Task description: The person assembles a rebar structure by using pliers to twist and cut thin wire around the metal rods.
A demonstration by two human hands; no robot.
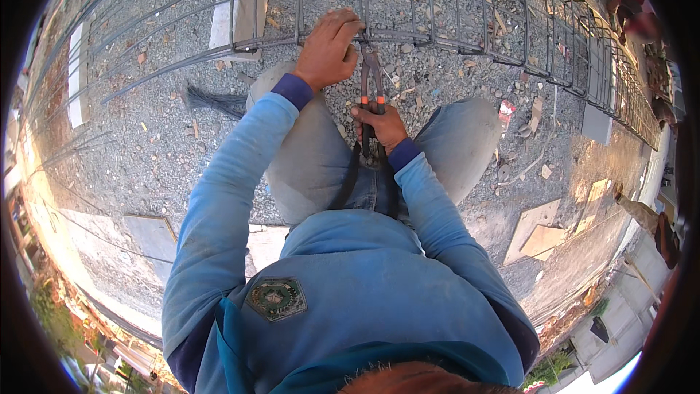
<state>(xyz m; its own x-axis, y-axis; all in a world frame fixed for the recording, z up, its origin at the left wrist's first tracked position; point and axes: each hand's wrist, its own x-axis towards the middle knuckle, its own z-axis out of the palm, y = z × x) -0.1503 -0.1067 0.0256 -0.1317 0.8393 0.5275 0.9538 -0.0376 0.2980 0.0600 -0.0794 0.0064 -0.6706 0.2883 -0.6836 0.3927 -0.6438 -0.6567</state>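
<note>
Head view, pincers: dark metal pincers (364, 82) are poking up above the gap between the knees (467, 128), curved arms bowing out below a stubby head, orange bands (364, 101) sitting on black handles.
Tool head: it's nosing right up by the cage's near bar; can't tell if it's actually touching.
Right hand: the right hand (383, 124) is wrapping around the handles, fingers and thumb clamping on them.
Left hand: the left hand (328, 47) is curling over by the near bar, just left of the tool head, fingers bent and lying together; can't tell what the tips are pinching.
Rebar cage: the rebar cage (525, 14) is showing thin dark bars crossing in a boxy open grid, bending around toward the right rim. Long loose bars (211, 56) are fanning out on the left.
Wire bundle: a brushy wire bundle (215, 101) is lying near the left knee, all fine dark strands.
Ground: coarse grey gravel (456, 76) is spreading everywhere, woody scraps dotting it.
Boards: a flat pale board (222, 14) is lying under the cage; tan sheet pieces (545, 241) are lying lower right.
Clothes: a light-blue shirt (350, 284) with purple cuffs (294, 91) is creasing softly; dusty jeans (299, 168) are covering the bent legs.
</note>
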